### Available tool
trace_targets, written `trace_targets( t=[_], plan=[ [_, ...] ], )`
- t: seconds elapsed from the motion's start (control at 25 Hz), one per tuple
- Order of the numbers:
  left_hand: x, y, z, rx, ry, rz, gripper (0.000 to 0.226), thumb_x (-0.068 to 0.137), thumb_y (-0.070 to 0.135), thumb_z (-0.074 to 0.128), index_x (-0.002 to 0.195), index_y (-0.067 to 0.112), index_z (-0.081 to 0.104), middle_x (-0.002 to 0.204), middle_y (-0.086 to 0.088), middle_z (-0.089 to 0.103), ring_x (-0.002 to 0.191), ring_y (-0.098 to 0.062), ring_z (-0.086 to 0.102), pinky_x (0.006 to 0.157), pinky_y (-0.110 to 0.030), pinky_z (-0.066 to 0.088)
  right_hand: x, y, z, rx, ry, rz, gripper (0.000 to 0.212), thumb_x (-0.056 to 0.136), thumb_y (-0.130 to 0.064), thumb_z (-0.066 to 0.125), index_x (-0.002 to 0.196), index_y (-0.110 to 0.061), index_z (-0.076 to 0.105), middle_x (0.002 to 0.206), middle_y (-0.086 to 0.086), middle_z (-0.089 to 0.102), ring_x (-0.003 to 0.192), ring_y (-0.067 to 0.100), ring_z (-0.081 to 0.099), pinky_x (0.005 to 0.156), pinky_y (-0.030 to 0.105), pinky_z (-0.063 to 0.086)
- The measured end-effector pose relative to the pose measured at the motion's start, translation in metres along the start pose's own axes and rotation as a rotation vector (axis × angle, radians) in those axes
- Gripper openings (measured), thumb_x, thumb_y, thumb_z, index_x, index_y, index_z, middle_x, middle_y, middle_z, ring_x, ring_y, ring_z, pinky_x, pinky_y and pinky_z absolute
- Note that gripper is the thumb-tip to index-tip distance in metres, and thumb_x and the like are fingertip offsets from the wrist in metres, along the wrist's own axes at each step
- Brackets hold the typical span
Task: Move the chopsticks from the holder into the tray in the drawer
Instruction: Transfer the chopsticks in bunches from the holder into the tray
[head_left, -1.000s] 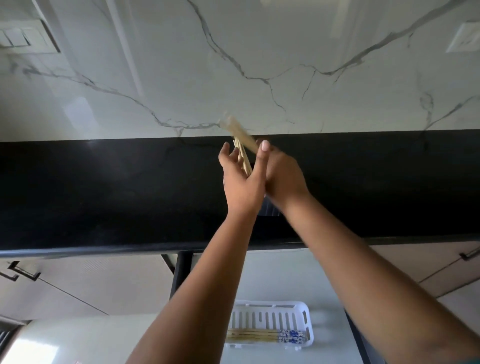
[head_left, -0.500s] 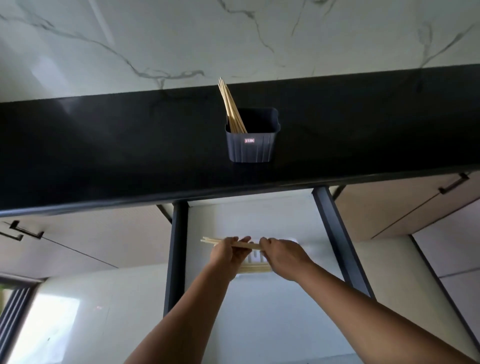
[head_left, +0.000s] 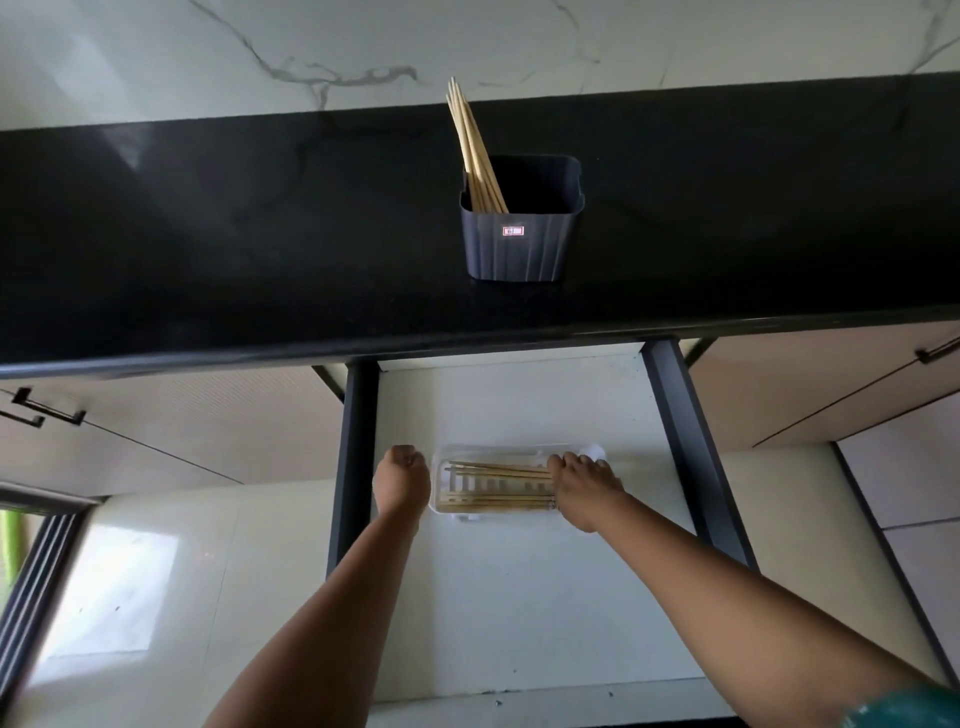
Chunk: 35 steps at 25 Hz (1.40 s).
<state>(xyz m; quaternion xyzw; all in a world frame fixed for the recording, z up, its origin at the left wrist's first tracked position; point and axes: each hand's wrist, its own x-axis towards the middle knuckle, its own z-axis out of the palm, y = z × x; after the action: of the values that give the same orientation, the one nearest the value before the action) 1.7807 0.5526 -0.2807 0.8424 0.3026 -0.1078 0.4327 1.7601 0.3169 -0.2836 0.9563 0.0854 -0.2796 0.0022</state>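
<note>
A dark grey holder (head_left: 519, 244) stands on the black countertop with several wooden chopsticks (head_left: 475, 150) leaning in its left side. Below, a white slotted tray (head_left: 441, 512) sits in the open drawer with several chopsticks (head_left: 498, 470) lying lengthwise in it. My right hand (head_left: 582, 486) rests over the tray's right end, fingers on the ends of the upper chopsticks. My left hand (head_left: 400, 480) is a closed fist just left of the tray, holding nothing that I can see.
The black countertop (head_left: 234, 234) spans the view under a marble wall. The drawer (head_left: 519, 597) has a white floor and dark side rails (head_left: 356, 457). Closed cabinet fronts with black handles (head_left: 44, 410) flank it on both sides.
A bundle of chopsticks went from above the holder down into the tray. My left hand has let go and closed beside the tray; my right hand stays on their ends.
</note>
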Motion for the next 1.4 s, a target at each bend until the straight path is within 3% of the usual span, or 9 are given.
trace_targets(
  t=[0.12, 0.2, 0.32, 0.56, 0.72, 0.8, 1.04, 1.28, 1.4],
  plan=[
    [0.006, -0.014, 0.013, 0.125, -0.242, -0.043, 0.035, 0.096, 0.038, 0.04, 0.107, 0.01, 0.059, 0.096, -0.009, 0.061, 0.085, -0.026, 0.055, 0.067, -0.03, 0.038, 0.013, 0.0, 0.007, -0.038, -0.043, -0.008, 0.048, 0.091, -0.004, 0.038, 0.138, -0.008, 0.033, 0.13, 0.014, 0.047, 0.118, 0.031, 0.049, 0.097, 0.042, 0.037],
    [0.005, -0.021, 0.019, 0.153, -0.301, -0.058, 0.03, 0.095, 0.034, 0.042, 0.109, 0.011, 0.057, 0.096, -0.008, 0.059, 0.081, -0.023, 0.054, 0.064, -0.028, 0.038, 0.022, -0.005, 0.008, -0.019, -0.052, -0.032, 0.051, 0.091, -0.003, 0.039, 0.141, -0.01, 0.031, 0.135, 0.013, 0.044, 0.121, 0.03, 0.047, 0.097, 0.041, 0.038],
    [0.007, -0.028, 0.025, 0.144, -0.256, -0.059, 0.026, 0.09, 0.014, 0.039, 0.105, 0.009, 0.059, 0.096, -0.012, 0.062, 0.068, -0.016, 0.05, 0.052, -0.024, 0.035, 0.029, -0.006, 0.008, -0.01, -0.054, -0.058, 0.053, 0.089, 0.001, 0.044, 0.139, -0.015, 0.037, 0.144, 0.01, 0.037, 0.129, 0.029, 0.041, 0.102, 0.041, 0.039],
    [0.008, -0.031, 0.026, 0.128, -0.234, -0.038, 0.022, 0.09, 0.014, 0.041, 0.1, 0.012, 0.06, 0.088, -0.007, 0.06, 0.07, -0.019, 0.051, 0.052, -0.025, 0.035, 0.027, -0.002, 0.006, 0.09, 0.064, -0.098, 0.05, 0.085, 0.005, 0.046, 0.131, -0.015, 0.052, 0.132, 0.006, 0.052, 0.125, 0.025, 0.048, 0.1, 0.038, 0.043],
    [0.009, -0.032, 0.027, 0.126, -0.223, -0.043, 0.025, 0.092, 0.016, 0.038, 0.102, 0.013, 0.061, 0.089, -0.006, 0.06, 0.076, -0.022, 0.053, 0.056, -0.026, 0.036, 0.023, -0.008, 0.005, 0.099, 0.171, -0.12, 0.04, 0.082, 0.008, 0.042, 0.112, -0.011, 0.059, 0.11, 0.007, 0.061, 0.107, 0.025, 0.057, 0.075, 0.031, 0.04],
    [0.01, -0.033, 0.027, 0.125, -0.232, -0.044, 0.026, 0.091, 0.017, 0.038, 0.102, 0.013, 0.061, 0.09, -0.007, 0.062, 0.075, -0.022, 0.053, 0.057, -0.027, 0.037, 0.023, -0.011, 0.005, 0.078, 0.177, -0.114, 0.032, 0.083, 0.006, 0.043, 0.107, -0.01, 0.057, 0.108, 0.009, 0.058, 0.104, 0.028, 0.056, 0.071, 0.033, 0.039],
    [0.008, -0.038, 0.028, 0.101, -0.215, -0.041, 0.023, 0.092, 0.018, 0.042, 0.102, 0.013, 0.062, 0.087, -0.004, 0.06, 0.067, -0.014, 0.05, 0.05, -0.023, 0.033, 0.03, -0.014, 0.012, 0.174, 0.101, -0.045, 0.035, 0.086, 0.004, 0.042, 0.11, -0.009, 0.062, 0.114, 0.009, 0.059, 0.109, 0.025, 0.059, 0.088, 0.033, 0.05],
    [0.007, -0.047, 0.029, -0.011, -0.206, -0.071, 0.023, 0.095, 0.024, 0.044, 0.096, 0.012, 0.064, 0.088, -0.006, 0.061, 0.068, -0.014, 0.05, 0.054, -0.024, 0.036, 0.03, -0.015, 0.017, 0.289, 0.104, 0.006, 0.038, 0.083, 0.004, 0.039, 0.104, -0.01, 0.066, 0.11, 0.012, 0.056, 0.109, 0.031, 0.056, 0.093, 0.035, 0.047],
    [0.006, -0.051, 0.029, -0.083, -0.231, -0.078, 0.025, 0.097, 0.027, 0.044, 0.104, 0.013, 0.064, 0.092, -0.005, 0.062, 0.072, -0.012, 0.052, 0.056, -0.023, 0.038, 0.027, -0.015, 0.019, 0.327, 0.089, 0.0, 0.048, 0.083, 0.009, 0.036, 0.118, -0.01, 0.064, 0.13, 0.013, 0.053, 0.123, 0.032, 0.051, 0.102, 0.036, 0.043]
  ],
)
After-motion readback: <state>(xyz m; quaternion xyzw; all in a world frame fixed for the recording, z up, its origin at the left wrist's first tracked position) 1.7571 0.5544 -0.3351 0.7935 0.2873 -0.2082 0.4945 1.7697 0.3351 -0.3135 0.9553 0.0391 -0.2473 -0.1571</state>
